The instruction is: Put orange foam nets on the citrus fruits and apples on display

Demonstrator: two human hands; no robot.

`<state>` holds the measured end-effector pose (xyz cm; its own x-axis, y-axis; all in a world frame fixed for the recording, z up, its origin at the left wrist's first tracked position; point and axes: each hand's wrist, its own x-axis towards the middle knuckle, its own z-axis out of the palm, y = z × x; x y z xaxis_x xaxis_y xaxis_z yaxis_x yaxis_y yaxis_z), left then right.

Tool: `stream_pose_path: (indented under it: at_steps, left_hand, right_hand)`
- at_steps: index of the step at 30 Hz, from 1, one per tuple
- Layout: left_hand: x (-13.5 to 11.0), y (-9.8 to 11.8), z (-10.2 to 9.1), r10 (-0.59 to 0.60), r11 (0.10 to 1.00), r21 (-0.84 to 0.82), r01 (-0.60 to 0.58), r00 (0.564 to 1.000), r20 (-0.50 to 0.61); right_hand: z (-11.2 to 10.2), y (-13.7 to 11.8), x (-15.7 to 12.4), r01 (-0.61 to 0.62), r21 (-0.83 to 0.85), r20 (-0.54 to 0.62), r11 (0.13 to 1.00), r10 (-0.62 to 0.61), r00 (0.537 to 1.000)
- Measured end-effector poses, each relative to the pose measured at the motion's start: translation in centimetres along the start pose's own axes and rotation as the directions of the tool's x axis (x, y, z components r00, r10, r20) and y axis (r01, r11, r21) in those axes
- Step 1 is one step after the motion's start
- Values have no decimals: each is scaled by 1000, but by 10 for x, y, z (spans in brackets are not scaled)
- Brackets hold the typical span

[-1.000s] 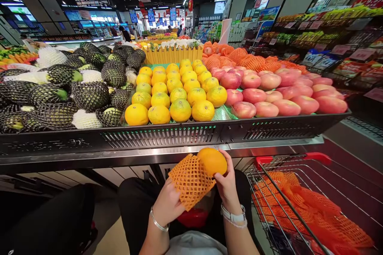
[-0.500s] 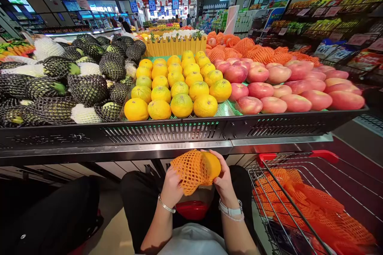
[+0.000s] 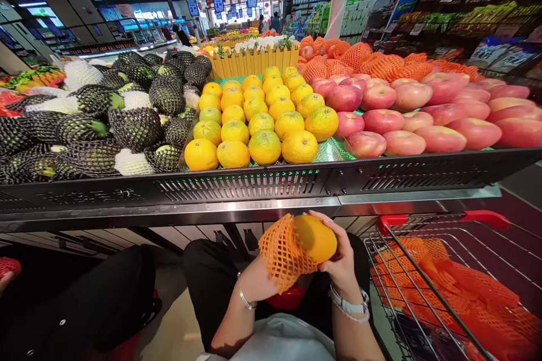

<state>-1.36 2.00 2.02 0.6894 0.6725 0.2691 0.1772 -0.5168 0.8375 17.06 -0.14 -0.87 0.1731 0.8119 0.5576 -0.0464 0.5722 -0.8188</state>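
Observation:
An orange (image 3: 317,238) is held in front of me, its left side at the mouth of an orange foam net sleeve (image 3: 283,254). My right hand (image 3: 342,254) grips the bare fruit from the right, fingers over the top and thumb below. The net drapes over the fingers of my left hand (image 3: 262,281) and mostly hides them; the hand holds the net against the fruit's left side. Beyond my hands, rows of bare oranges (image 3: 265,146) sit in the black display tray (image 3: 237,183).
Pink apples (image 3: 440,138) lie to the right, with net-wrapped fruit (image 3: 358,57) behind. Dark-netted green produce (image 3: 134,128) fills the left. A shopping cart (image 3: 392,223) at lower right holds orange nets (image 3: 457,287). Another person's dark-clothed leg (image 3: 105,293) is at left.
The orange has come further out of the net, showing more bare peel. Both hands appear further right in view, and the shelf has shifted with the camera. A co-worker's hand with something red appears at far left.

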Motion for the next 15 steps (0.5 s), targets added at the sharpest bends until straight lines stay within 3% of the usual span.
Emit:
stream_pose_path:
  at_steps: [2, 5, 8, 12, 15]
  left_hand:
    - [2, 1, 3, -23, 996, -89, 23, 1000, 0]
    - [1, -10, 16, -218, 892, -437, 115, 957, -192]
    - [0, -27, 28, -400, 742, -664, 88, 854, -333]
    - [3, -35, 26, -504, 717, -698, 2, 693, -516]
    - [3, -34, 20, -540, 727, -684, -55, 570, -620]
  right_hand:
    - [3, 0, 0, -24, 26, 42, 999, 23, 999]
    - [10, -2, -1, -56, 1, 132, 998, 55, 990]
    - [21, -3, -2, -72, 18, 143, 997, 68, 987]
    - [32, 4, -3, -7, 71, -29, 997, 9, 1000]
    - [35, 12, -4, 2, -69, -16, 998, -3, 1000]
